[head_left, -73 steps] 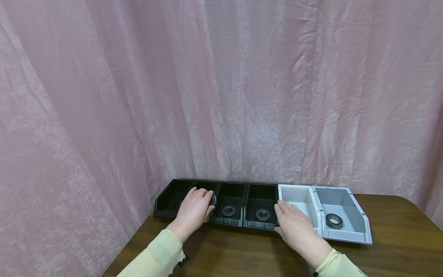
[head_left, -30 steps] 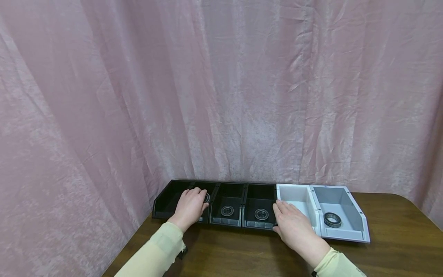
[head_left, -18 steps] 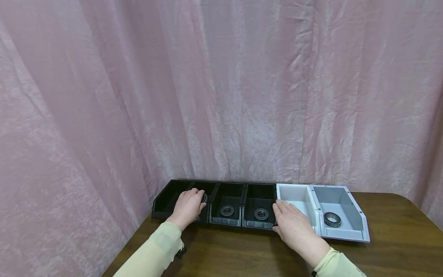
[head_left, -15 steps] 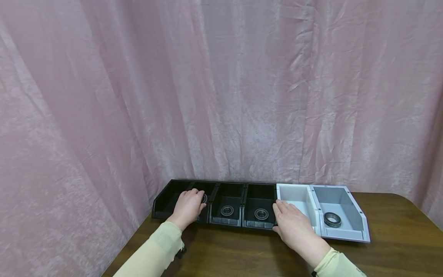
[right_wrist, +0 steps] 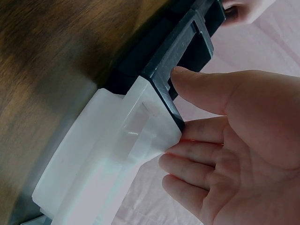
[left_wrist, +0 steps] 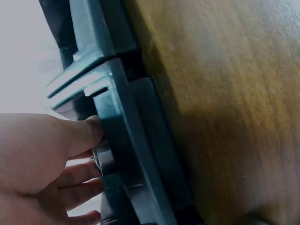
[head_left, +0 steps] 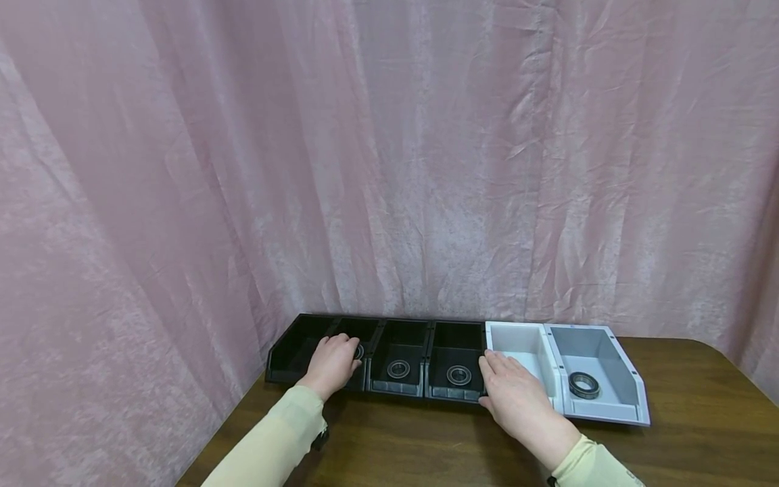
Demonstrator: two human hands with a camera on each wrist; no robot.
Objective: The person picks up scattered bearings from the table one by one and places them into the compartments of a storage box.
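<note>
In the head view, my left hand is over the second black bin from the left. Its thumb and fingers pinch a ball bearing, mostly hidden by the hand; the left wrist view shows the bearing's edge between them, low inside the bin. My right hand rests where the rightmost black bin meets the white bin. In the right wrist view its thumb touches the black bin's edge, while its nearly straight fingers lie by the white bin's corner.
Bearings lie flat in the third black bin, the rightmost black bin and the light grey bin. The bins stand side by side on a brown wooden table. A pink curtain hangs close behind.
Over the earlier frames my left hand has shifted a little left, and the bearing in it moved left too. In the last half second little differs. The right hand stays in place.
</note>
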